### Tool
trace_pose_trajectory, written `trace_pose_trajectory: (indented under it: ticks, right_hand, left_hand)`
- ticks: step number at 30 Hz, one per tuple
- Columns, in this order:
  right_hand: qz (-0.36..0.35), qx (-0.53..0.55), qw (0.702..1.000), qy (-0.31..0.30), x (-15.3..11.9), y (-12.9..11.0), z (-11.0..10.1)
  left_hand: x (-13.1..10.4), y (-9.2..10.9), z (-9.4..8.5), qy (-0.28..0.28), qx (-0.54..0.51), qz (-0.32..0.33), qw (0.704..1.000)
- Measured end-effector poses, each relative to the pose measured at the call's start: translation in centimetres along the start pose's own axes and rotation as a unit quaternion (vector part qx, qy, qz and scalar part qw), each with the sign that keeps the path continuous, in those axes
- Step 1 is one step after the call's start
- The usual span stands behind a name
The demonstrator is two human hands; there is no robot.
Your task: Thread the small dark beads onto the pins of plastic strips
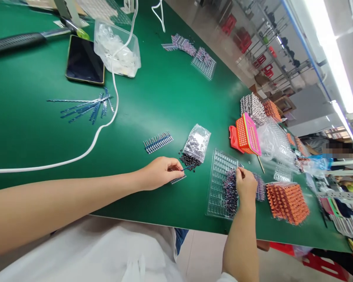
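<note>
My left hand (162, 172) is closed, its fingertips pinching a thin dark-blue stick (188, 167) that points toward a heap of small black beads (190, 160). The beads spill from a clear plastic bag (197, 141). Beneath the left fingers shows a small flat strip (179, 179), partly hidden. My right hand (246, 183) is pinched closed over the right edge of a clear compartmented tray (216, 188). A pile of thin purple-and-dark pieces (230, 192) lies in that tray, beside the right fingertips. Whatever the right fingers hold is too small to make out.
A row of blue-and-silver pin pieces (158, 142) lies left of the bag. A white cable (97, 137) crosses the green table (153, 102) near a phone (85, 60) and plastic tub (138, 58). Rightward are a pink-orange basket (247, 135) and stacked orange pieces (286, 203).
</note>
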State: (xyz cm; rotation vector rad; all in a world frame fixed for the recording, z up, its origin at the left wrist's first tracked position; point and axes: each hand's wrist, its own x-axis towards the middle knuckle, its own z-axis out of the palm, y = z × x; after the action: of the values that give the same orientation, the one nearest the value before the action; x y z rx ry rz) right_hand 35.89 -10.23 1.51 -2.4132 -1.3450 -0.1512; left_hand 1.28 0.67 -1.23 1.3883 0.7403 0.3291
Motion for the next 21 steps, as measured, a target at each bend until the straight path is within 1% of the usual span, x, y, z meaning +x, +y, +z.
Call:
trace_pose_trajectory:
  ticks: [2, 4, 6, 8, 9, 11, 15, 21]
  right_hand:
    - [-0.027, 0.009, 1.0, -0.002, -2.1, -2.0, -0.3]
    - [-0.054, 0.029, 0.998, -0.009, -4.8, -4.6, -0.4]
    - [-0.088, 0.056, 0.994, -0.04, -7.5, -7.4, -0.1]
    - [-0.154, 0.107, 0.977, -0.097, -9.6, -10.0, 0.6]
    - [-0.168, 0.118, 0.972, -0.119, -10.3, -11.0, 1.1]
    - [-0.184, 0.124, 0.967, -0.125, -11.1, -12.6, 2.2]
    - [-0.187, 0.097, 0.971, -0.109, -11.2, -13.8, 3.8]
    - [-0.202, 0.046, 0.974, -0.089, -10.9, -13.9, 5.1]
  left_hand:
    - [-0.2, 0.3, 0.0, 0.005, -0.008, -0.008, 1.0]
    - [-0.4, 0.6, 0.1, 0.007, -0.014, -0.013, 1.0]
    - [-0.4, 0.7, 0.2, 0.009, -0.018, -0.013, 1.0]
    - [-0.4, 0.5, 0.2, 0.015, -0.022, -0.008, 1.0]
    - [-0.3, 0.4, 0.2, 0.02, -0.024, -0.005, 0.999]
    - [-0.1, 0.2, 0.2, 0.032, -0.03, -0.001, 0.999]
    - [0.0, 0.1, 0.2, 0.045, -0.032, -0.002, 0.998]
    - [-0.2, 0.4, 0.1, 0.039, -0.024, 0.0, 0.999]
